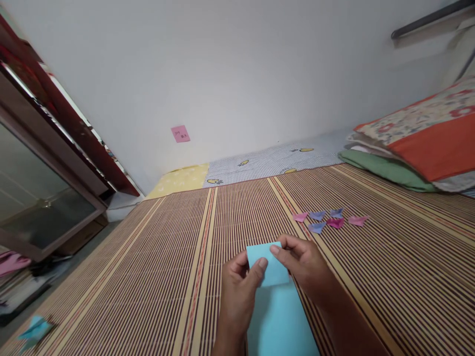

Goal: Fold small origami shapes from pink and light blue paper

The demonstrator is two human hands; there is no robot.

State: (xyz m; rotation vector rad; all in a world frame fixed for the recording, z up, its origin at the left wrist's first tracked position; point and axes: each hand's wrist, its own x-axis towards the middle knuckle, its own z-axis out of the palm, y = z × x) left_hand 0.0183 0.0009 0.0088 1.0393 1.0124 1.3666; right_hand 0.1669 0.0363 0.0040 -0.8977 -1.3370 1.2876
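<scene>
The paper (270,272) sits between the 2 hands, above a blue sheet (280,321) on the striped mat (148,267). The left hand (241,282) pinches its left side, thumb on top; the right hand (302,259) pinches its upper right corner, fingers curled. Beyond the right hand lie 6 small folded papers (335,223). A pink note (180,133) is on the wall (237,74).

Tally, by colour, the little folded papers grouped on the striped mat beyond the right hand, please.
Blue folded papers: 3
Light pink folded papers: 2
Magenta folded paper: 1
Total: 6
</scene>
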